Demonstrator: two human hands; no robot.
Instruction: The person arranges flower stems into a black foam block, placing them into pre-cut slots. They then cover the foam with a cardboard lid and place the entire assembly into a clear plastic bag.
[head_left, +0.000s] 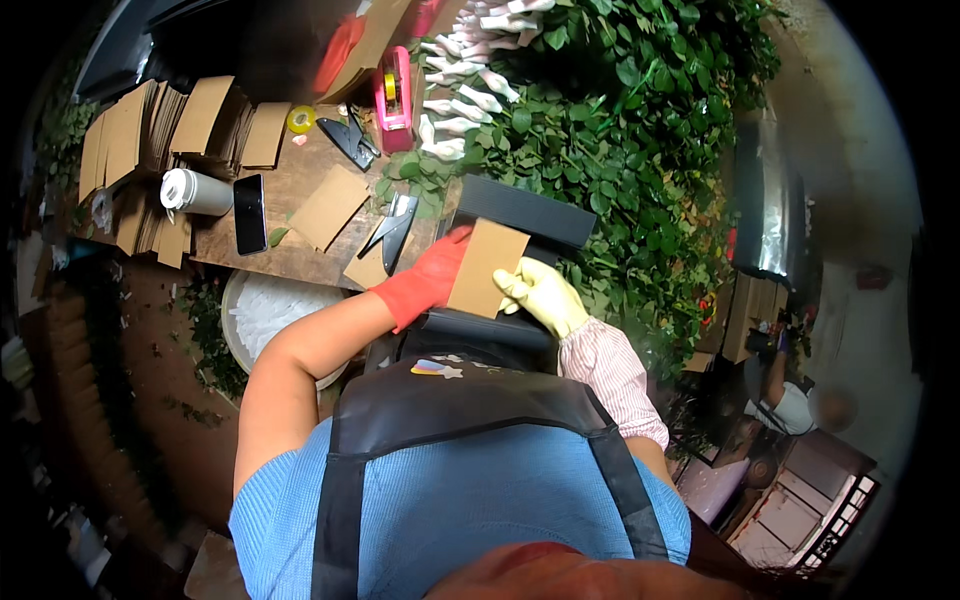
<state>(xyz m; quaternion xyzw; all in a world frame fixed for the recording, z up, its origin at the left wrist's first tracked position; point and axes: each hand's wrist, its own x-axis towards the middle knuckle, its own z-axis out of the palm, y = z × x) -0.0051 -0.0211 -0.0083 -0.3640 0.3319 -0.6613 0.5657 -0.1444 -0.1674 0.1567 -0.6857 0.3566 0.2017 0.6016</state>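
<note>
I hold a brown cardboard piece (478, 268) over a dark boxy surface (522, 210). My left hand (425, 280), in a red glove, grips the cardboard's left side, with its fingertips partly hidden behind it. My right hand (540, 295), in a pale yellow glove, pinches the right edge, thumb on the front. Just left of my hands lie a black-and-silver stapler (394, 235) and a loose cardboard sheet (329, 205).
The wooden table (245, 245) carries cardboard stacks (205, 115), a white tumbler (195, 190), a phone (250, 215), another stapler (348, 137) and a pink tape dispenser (395, 100). Leafy stems with white-wrapped buds (470, 105) fill the right. A white tub (275, 310) sits below; another person (790, 405) is far right.
</note>
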